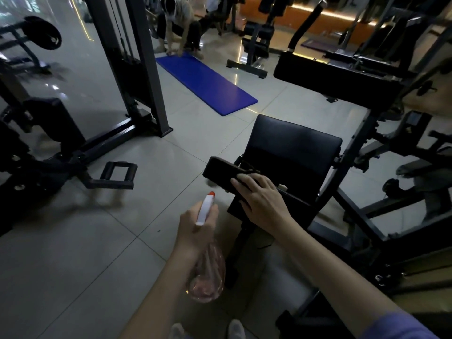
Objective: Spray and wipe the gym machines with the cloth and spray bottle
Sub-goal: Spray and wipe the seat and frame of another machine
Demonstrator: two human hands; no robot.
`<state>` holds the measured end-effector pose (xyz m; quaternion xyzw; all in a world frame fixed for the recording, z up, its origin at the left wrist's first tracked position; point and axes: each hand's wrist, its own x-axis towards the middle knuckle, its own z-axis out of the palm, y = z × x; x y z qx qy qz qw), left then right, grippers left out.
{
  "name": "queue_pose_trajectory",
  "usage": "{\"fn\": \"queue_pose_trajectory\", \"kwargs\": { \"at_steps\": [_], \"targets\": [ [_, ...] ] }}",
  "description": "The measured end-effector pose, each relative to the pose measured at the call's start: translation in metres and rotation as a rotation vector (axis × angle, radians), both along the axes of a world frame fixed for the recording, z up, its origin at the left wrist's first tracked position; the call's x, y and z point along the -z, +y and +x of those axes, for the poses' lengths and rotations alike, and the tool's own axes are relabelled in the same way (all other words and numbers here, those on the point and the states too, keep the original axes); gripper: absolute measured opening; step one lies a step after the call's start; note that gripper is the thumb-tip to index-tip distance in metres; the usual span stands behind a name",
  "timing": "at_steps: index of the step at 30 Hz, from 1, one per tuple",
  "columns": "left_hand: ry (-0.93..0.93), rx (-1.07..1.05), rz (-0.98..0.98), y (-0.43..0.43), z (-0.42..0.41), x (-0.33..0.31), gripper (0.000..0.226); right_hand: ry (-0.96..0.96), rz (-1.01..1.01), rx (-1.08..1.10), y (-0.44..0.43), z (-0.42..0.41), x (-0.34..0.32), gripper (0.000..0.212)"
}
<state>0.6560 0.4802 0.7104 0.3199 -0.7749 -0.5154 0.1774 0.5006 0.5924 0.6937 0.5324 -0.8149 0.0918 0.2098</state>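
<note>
You see a clear pinkish plastic spray bottle (208,277) with white, orange-tipped head, black padded machine seat (293,143), bright blue floor mat (208,81), pale grey tiles (73,253).

A single wide-angle head camera looks forward and steeply down from a standing person, with both forearms reaching in from the bottom edge and shoe tips at the lower border. The black padded machine seat (293,145) sits close below centre-right. Farther off, the tiled floor (73,253) and a blue mat (208,81) curve away toward the top.
</note>
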Motion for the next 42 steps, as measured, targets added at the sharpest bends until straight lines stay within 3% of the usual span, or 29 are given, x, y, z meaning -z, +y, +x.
{"fn": "queue_pose_trajectory", "kwargs": {
  "at_steps": [5,9,18,26,29,34,38,42],
  "targets": [
    [-0.009,0.06,-0.038,0.009,-0.003,0.001,0.038,0.031,-0.023,0.016,0.001,-0.004,0.002,0.04],
    [-0.013,0.092,-0.007,0.018,-0.004,0.003,0.031,0.037,-0.067,0.01,0.035,0.0,0.006,0.039],
    [0.006,0.293,-0.116,0.034,-0.009,0.012,0.048,-0.022,-0.211,0.192,0.085,0.016,0.02,0.032],
    [0.033,0.47,-0.1,0.048,-0.012,0.025,0.045,-0.121,-0.33,0.353,0.1,0.029,0.028,0.034],
    [0.039,0.492,-0.047,0.056,-0.017,0.031,0.05,-0.259,-0.45,0.471,0.115,0.032,0.033,0.035],
    [-0.007,0.555,-0.025,0.081,-0.021,0.035,0.028,-0.796,-0.713,0.731,0.136,0.019,0.04,0.033],
    [-0.035,0.568,-0.057,0.12,-0.037,0.047,0.032,-1.175,-0.877,0.837,0.158,-0.014,0.045,0.032],
    [-0.009,0.51,-0.163,0.151,-0.047,0.055,0.029,-1.272,-0.859,0.805,0.169,-0.036,0.051,0.031]
  ]
}}
